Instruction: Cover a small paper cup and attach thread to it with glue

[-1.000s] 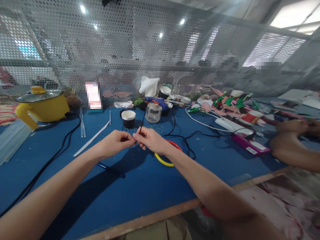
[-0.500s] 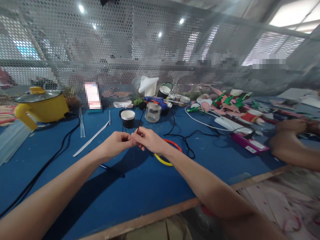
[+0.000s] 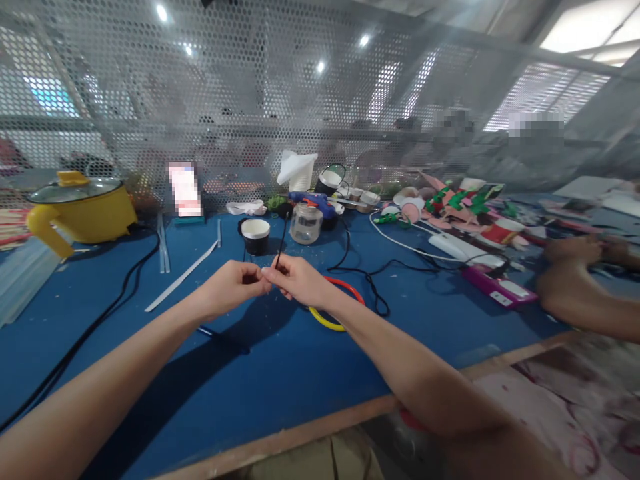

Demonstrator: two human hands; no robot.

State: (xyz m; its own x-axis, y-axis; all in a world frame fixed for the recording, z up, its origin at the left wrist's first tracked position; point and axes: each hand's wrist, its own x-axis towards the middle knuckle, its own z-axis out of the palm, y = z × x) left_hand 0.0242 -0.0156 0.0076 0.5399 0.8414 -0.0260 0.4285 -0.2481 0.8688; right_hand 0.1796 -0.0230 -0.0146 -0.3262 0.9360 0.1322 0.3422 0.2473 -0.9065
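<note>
My right hand (image 3: pixel 300 279) is closed in a pinch on a thin black stick or wire (image 3: pixel 281 245), which points up and slightly away from me. Fingertip to fingertip with it, my left hand (image 3: pixel 233 288) is pinched too; what lies between its fingers is too small to make out. A short dark line rises behind the left fingers. Just beyond my hands stand a black paper cup (image 3: pixel 256 239) with a white inside and a clear jar (image 3: pixel 306 225). Beneath my right forearm lies a red and yellow ring (image 3: pixel 327 325). A dark thin rod (image 3: pixel 224 339) rests under my left wrist.
A yellow electric pot (image 3: pixel 93 210) stands at left, its black cable running toward me. A blue glue gun (image 3: pixel 315 202) lies behind the jar. White strips (image 3: pixel 183 275), a phone (image 3: pixel 185 190), a purple box (image 3: pixel 497 288) and craft pieces surround the work area. Another person's arm (image 3: pixel 580 287) is at right.
My hands stay together in almost the same place, and the black stick leans slightly less. The other person's arm at right has shifted a little.
</note>
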